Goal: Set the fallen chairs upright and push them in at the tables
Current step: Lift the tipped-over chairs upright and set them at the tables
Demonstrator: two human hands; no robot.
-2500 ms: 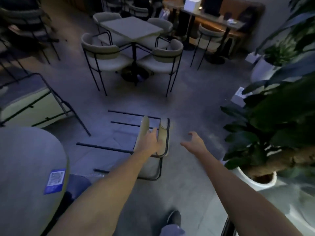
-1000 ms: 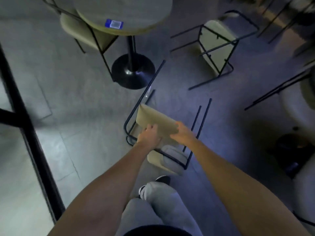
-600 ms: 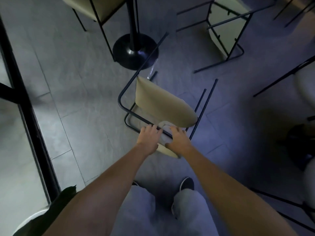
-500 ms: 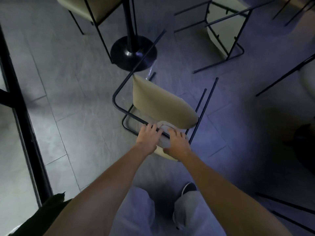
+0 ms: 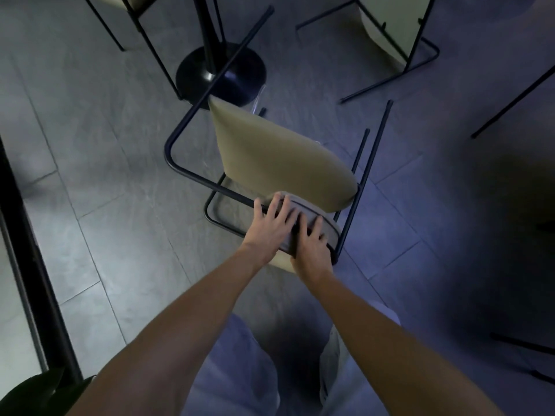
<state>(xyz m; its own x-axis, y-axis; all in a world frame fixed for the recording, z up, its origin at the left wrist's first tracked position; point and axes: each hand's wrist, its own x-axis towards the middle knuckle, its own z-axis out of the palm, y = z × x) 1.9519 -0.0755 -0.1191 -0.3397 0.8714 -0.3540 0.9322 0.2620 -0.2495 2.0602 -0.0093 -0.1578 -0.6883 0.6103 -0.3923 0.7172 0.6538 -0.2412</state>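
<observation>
A tipped chair (image 5: 279, 163) sits in the middle of the view on a floor (image 5: 99, 181) of large grey matte tiles with thin joints. Its frame is thin black metal tube bent in rounded corners, and its pad is a smooth beige cushion with softly rounded edges; a curved, padded beige backrest (image 5: 303, 217) lies nearest the person, rimmed by the black tube. The chair's slim straight legs point away and to the right, clear of the floor at their ends. The left hand (image 5: 271, 228) lies flat on the top of the backrest with fingers spread and stretched forward, palm down, pressing on it, not wrapped round it. The right hand (image 5: 310, 246) lies just beside it, fingers also spread and lightly curved over the backrest edge and the black tube; whether the thumb hooks beneath cannot be told. Both forearms are bare. Beyond the chair stands the glossy black round base (image 5: 220, 75) of a counter pedestal, with one chair leg crossing in front of it. A second chair (image 5: 396, 22) with the same beige pad and black tube lies on its side at upper right, well apart. A dark post (image 5: 33, 271) runs down the left edge, and pale trousers (image 5: 240, 370) show at the bottom.
</observation>
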